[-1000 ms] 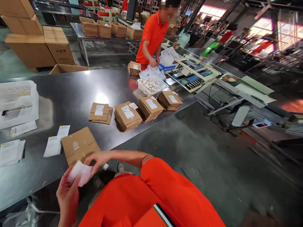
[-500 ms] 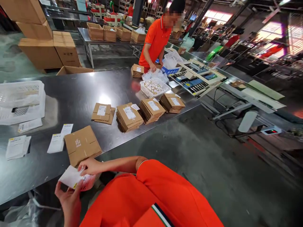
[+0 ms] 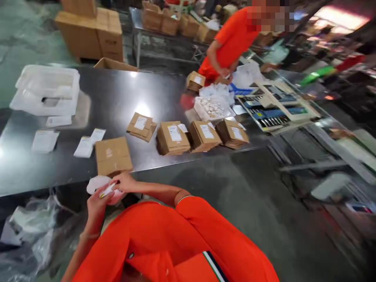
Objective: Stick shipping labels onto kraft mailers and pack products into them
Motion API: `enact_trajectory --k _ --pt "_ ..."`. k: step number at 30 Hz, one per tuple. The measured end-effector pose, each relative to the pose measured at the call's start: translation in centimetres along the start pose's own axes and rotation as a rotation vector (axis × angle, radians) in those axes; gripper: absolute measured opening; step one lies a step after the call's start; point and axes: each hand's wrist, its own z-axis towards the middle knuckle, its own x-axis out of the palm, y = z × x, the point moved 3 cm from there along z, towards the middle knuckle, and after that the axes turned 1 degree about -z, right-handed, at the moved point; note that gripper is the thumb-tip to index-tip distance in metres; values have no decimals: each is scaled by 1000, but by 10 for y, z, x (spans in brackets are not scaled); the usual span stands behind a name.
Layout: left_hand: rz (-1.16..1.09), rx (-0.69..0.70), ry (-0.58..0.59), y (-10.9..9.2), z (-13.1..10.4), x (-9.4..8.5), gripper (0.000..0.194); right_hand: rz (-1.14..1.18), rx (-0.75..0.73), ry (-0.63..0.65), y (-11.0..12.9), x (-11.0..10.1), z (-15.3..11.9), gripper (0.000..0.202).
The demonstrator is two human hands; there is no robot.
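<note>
Just off the table's front edge, my left hand [image 3: 96, 203] grips white paper labels [image 3: 98, 184] from below, its fingers closed on them. My right hand [image 3: 125, 182] is closed on the same labels from the other side, and a small white piece with a yellow edge [image 3: 107, 190] shows between the two hands. Blur hides how the sheets lie in my fingers. Right behind my hands is a stack of flat brown cardboard boxes [image 3: 114, 156]. Two piles of white labels [image 3: 84, 146] overlap to its left.
More labels [image 3: 44, 141] lie farther left, near white plastic baskets [image 3: 47, 105]. Labelled carton stacks [image 3: 173, 139] line the front edge of the metal table [image 3: 114, 94]. A co-worker [image 3: 232, 39] stands beyond a basket of small parts [image 3: 212, 107]. Clear plastic bags [image 3: 38, 231] hang below left.
The camera view has swung, so the table appears shifted right and up. My hands have drawn closer together, and the labels now look bent or folded between them.
</note>
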Motion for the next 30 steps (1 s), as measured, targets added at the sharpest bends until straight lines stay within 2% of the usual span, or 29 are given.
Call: enact_trajectory --k 1,2,3,6,9,11,14,17,20,22,24,26,28,30 --pt "-36 -55 -114 -2 -1 0 54 -58 -18 -18 0 1 -7 13" --pt "-81 -101 -180 -3 -2 1 53 -111 -35 -36 0 3 -14 16" --pt "-142 -138 -190 -5 -2 3 54 -156 -51 -50 -1 5 -20 19" --pt "-343 -236 -133 -3 -2 12 56 -228 -111 -98 -1 5 -35 23" --pt "-478 -282 8 2 -6 23 57 -192 -183 -229 5 -15 -28 22" --pt "-530 -313 102 5 -9 31 61 -159 -167 -364 10 -42 -5 18" --pt "-630 -376 172 4 -5 45 69 -174 -79 -545 11 -90 49 13" --pt "-751 -406 173 -3 11 57 65 -227 -19 -559 8 -124 103 8" --pt "-723 -384 100 -4 29 62 49 -319 28 -496 3 -138 134 5" --pt "-662 -378 72 4 33 63 37 -397 74 -484 1 -137 139 12" --pt "-548 -369 84 19 26 60 34 -489 128 -555 1 -130 134 40" --pt "-409 -337 100 37 13 52 46 -603 91 -624 5 -113 126 69" --pt "-324 -291 108 50 2 39 57 -708 -46 -544 9 -87 122 78" --pt "-299 -222 91 51 1 23 56 -753 -172 -341 8 -64 122 74"
